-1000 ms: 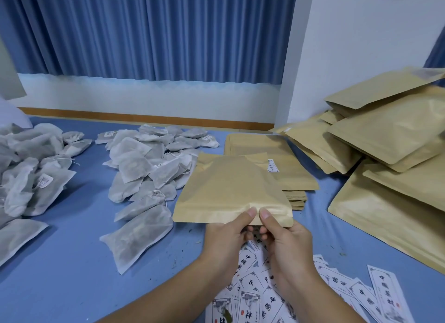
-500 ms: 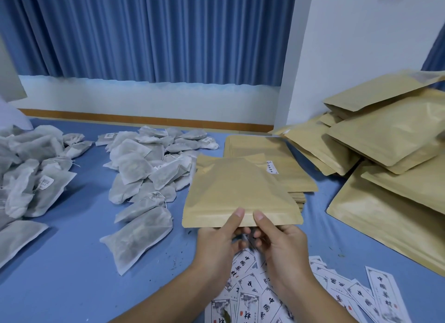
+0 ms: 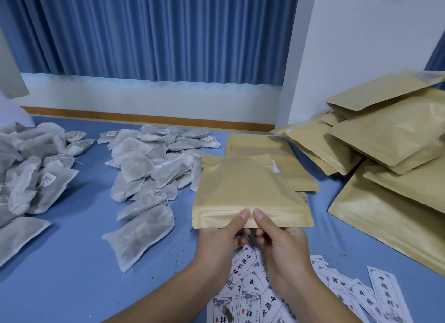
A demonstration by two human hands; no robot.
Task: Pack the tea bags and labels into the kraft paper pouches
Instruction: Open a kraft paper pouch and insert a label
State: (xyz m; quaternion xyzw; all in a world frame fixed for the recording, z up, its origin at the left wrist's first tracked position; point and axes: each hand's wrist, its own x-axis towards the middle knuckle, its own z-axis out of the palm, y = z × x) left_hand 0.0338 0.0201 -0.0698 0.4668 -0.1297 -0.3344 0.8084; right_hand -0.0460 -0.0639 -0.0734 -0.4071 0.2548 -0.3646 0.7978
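A flat kraft paper pouch (image 3: 243, 190) is held above the blue table, its near edge toward me. My left hand (image 3: 221, 241) pinches that edge with the thumb on top, and my right hand (image 3: 281, 245) pinches it right beside, thumbs almost touching. Below my hands lie several printed labels (image 3: 250, 298) with black characters. A heap of white tea bags (image 3: 149, 168) lies left of the pouch, and one large tea bag (image 3: 142, 236) is nearest my left hand.
A flat stack of unfilled pouches (image 3: 289, 164) lies behind the held one. Bulging pouches (image 3: 390, 135) are piled at the right against the white wall. Another tea bag heap (image 3: 29, 168) sits far left. Blue curtains hang behind the table (image 3: 60, 286).
Both hands carried the pouch a little to the right and nearer to me. Their pinch on its near edge is unchanged.
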